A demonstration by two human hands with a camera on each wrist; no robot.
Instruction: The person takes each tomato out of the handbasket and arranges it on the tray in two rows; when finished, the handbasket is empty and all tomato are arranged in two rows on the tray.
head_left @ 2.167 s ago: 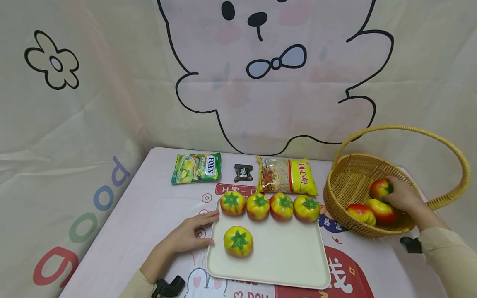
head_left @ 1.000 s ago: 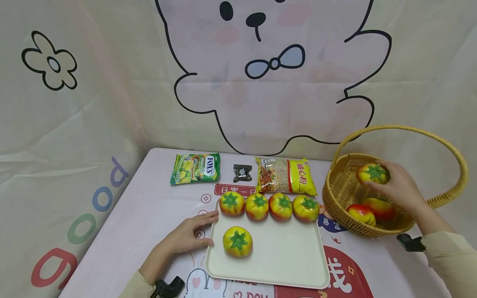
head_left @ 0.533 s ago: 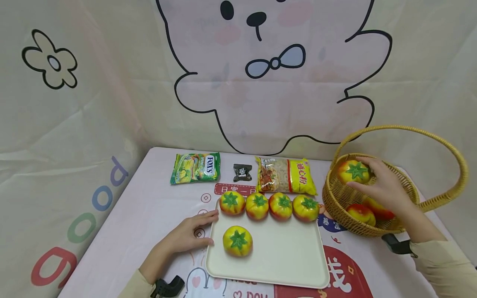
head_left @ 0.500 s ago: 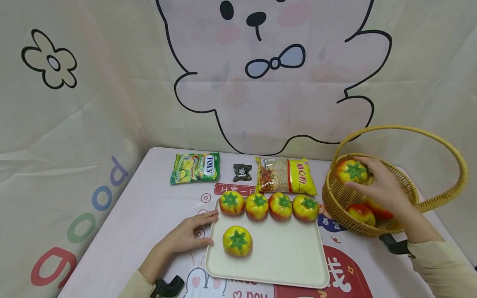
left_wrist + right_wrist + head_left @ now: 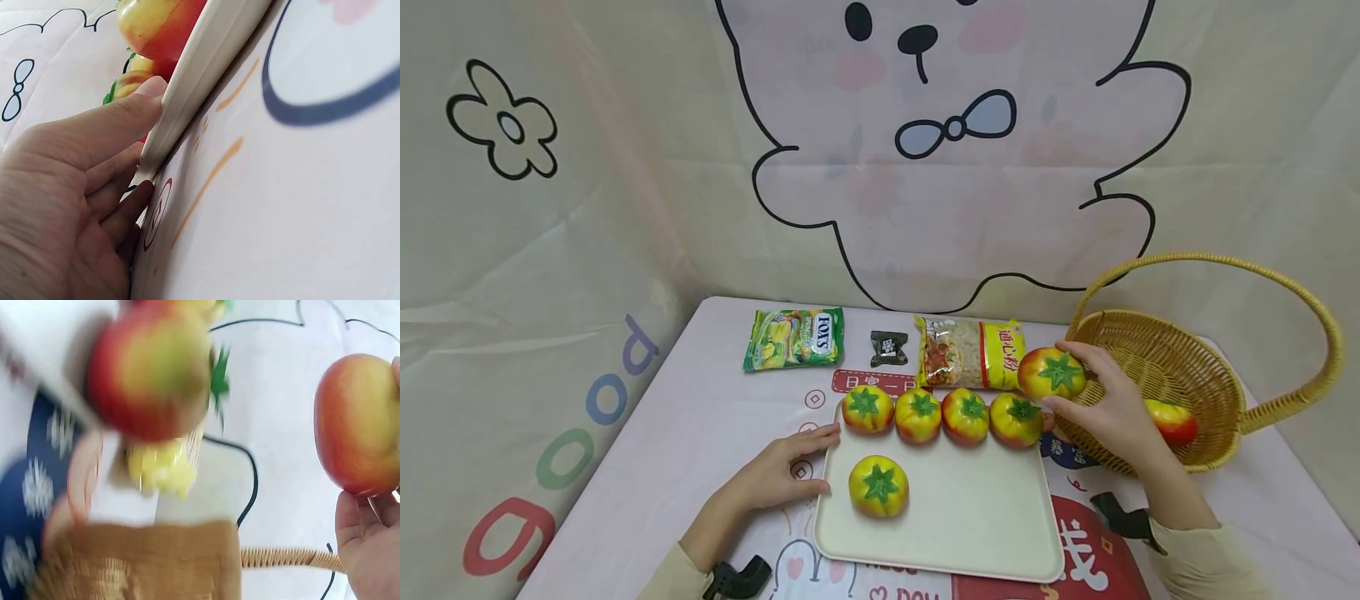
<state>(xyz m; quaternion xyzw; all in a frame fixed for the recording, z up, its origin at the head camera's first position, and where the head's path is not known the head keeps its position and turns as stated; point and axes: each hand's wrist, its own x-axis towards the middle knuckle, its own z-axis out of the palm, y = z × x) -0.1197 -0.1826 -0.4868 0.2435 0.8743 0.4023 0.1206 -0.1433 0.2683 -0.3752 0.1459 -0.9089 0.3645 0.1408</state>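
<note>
In the head view my right hand (image 5: 1108,408) holds a red-and-yellow tomato-like fruit (image 5: 1051,373) between thumb and fingers. The fruit has a green star-shaped top and is just left of the basket's rim, above the tray's far right corner. In the right wrist view the held fruit (image 5: 359,425) shows at the right edge. My left hand (image 5: 778,473) touches the left edge of a cream tray (image 5: 970,533) with its thumb and fingertips. Several like fruits (image 5: 966,415) stand in a row along the tray's far side; another (image 5: 878,486) sits nearer, at left.
A wicker basket (image 5: 1142,342) with a tall handle stands at right. A mango-like fruit (image 5: 1172,421) shows inside; my right hand hides part of the basket. Behind the tray lie a green snack bag (image 5: 793,339), a small black packet (image 5: 889,347) and a yellow pasta bag (image 5: 958,354).
My right hand picked up the fruit in the basket, lifted it and carried it left over the rim. My left hand and the tray have kept their places.
</note>
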